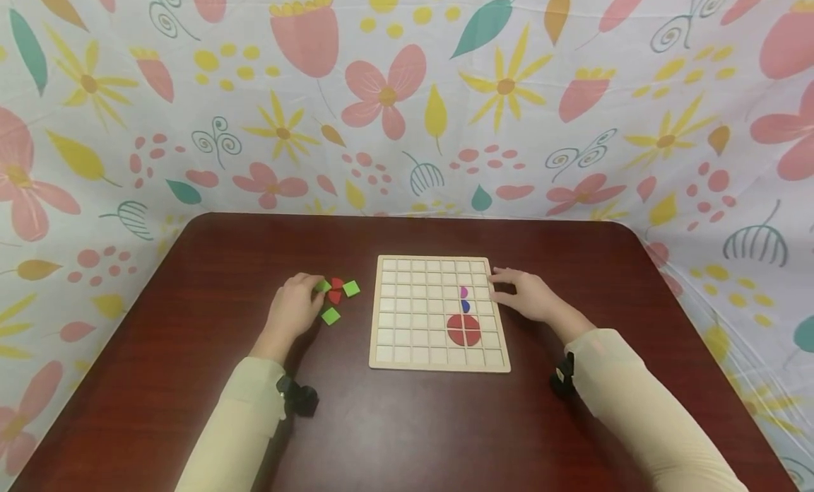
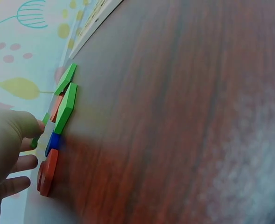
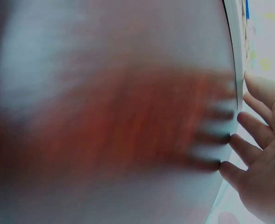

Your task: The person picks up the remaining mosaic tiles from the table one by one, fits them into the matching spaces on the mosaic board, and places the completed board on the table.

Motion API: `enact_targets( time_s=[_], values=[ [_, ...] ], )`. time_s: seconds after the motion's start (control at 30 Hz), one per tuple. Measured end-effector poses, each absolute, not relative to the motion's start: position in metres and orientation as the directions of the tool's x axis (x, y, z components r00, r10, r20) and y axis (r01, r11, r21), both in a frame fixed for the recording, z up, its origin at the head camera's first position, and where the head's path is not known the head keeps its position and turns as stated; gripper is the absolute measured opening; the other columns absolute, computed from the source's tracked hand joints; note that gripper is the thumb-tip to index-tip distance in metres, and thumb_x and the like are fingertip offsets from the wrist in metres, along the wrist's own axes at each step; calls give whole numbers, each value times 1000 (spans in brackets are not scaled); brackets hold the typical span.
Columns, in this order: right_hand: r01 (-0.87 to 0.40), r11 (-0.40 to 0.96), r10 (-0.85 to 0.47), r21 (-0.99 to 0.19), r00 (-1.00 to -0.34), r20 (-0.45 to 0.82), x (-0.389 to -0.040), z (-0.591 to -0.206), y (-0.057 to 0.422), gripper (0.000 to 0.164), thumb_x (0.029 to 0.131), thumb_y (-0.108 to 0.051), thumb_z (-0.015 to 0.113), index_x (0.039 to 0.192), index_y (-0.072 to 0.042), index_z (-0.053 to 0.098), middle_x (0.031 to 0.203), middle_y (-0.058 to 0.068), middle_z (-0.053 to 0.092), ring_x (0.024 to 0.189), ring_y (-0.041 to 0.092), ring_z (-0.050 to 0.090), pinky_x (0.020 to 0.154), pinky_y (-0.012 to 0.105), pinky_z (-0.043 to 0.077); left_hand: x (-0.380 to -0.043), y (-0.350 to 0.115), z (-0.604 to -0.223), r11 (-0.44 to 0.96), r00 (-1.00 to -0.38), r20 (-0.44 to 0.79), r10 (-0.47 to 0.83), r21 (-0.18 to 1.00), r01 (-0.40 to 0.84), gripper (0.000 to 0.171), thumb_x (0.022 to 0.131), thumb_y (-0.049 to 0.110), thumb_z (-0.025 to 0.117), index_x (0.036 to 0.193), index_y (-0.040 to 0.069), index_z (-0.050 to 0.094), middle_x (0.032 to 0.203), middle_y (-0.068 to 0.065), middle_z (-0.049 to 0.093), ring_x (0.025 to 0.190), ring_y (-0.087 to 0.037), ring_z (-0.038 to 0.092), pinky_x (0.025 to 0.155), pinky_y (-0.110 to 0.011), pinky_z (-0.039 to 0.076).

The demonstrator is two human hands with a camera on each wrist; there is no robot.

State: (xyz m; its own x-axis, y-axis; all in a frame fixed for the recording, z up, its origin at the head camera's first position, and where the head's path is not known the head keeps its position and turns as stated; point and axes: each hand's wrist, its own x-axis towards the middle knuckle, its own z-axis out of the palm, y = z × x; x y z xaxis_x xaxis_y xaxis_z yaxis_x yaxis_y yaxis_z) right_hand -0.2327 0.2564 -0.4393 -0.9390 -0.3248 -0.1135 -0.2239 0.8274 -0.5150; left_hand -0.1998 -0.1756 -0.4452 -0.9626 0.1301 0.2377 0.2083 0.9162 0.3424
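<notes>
My left hand (image 1: 294, 307) pinches a green square tile (image 2: 46, 119) between thumb and fingers, left of the board. Close to it lie another green tile (image 1: 351, 288), a nearer green tile (image 1: 331, 316) and two red quarter-round pieces (image 1: 335, 297). A blue piece (image 2: 52, 144) shows among them in the left wrist view. My right hand (image 1: 531, 295) rests with loosely spread fingers at the right edge of the pale wooden grid board (image 1: 416, 367). On the board sit a red circle (image 1: 456, 322) of quarter pieces, a blue half-round (image 1: 466, 306) and a magenta half-round (image 1: 463, 292).
The dark brown table (image 1: 394, 435) carries everything. A floral cloth (image 1: 407, 124) hangs behind the table and along its sides. Black wrist cameras (image 1: 299, 397) sit on both cuffs, low over the tabletop.
</notes>
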Motion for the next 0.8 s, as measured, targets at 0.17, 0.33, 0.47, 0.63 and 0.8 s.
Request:
enact_targets(
  time_s=[0.17,0.33,0.47,0.63,0.8],
  values=[
    [-257,795,-373,-549,-922,-109,-221,-438,257,51,87,-29,67,131,-5,56,145,16,43,140,39,28,108,57,29,-200,-176,-444,897,-960,253,121,387,215,30,87,13,63,115,2,64,111,-17,64,102,-34,61,86,-48,50],
    [-281,780,-404,-559,-908,-107,-213,-437,256,57,86,-30,69,133,-3,53,148,17,39,140,39,28,107,56,31,-200,-172,-442,857,-964,244,102,471,210,31,89,14,62,118,3,62,113,-15,62,108,-33,58,92,-48,48],
    [-287,788,-411,-544,-904,-117,-212,-439,256,60,86,-31,68,136,-4,50,150,17,36,141,40,24,109,58,28,-201,-167,-439,816,-970,228,91,542,203,32,89,15,60,120,4,62,118,-14,60,112,-31,56,95,-47,47],
    [-314,784,-434,-535,-894,-112,-215,-438,255,60,87,-31,67,137,-3,48,150,18,34,141,43,21,108,60,27,-201,-157,-437,774,-968,234,91,595,216,32,88,14,61,118,4,63,117,-13,61,105,-29,59,89,-44,49],
    [-329,776,-448,-538,-888,-103,-218,-439,256,62,87,-32,67,138,-4,47,150,17,34,141,43,20,108,60,26,-201,-147,-438,733,-960,265,94,634,247,29,86,11,62,114,3,65,110,-13,63,91,-25,61,78,-38,52]
  ],
)
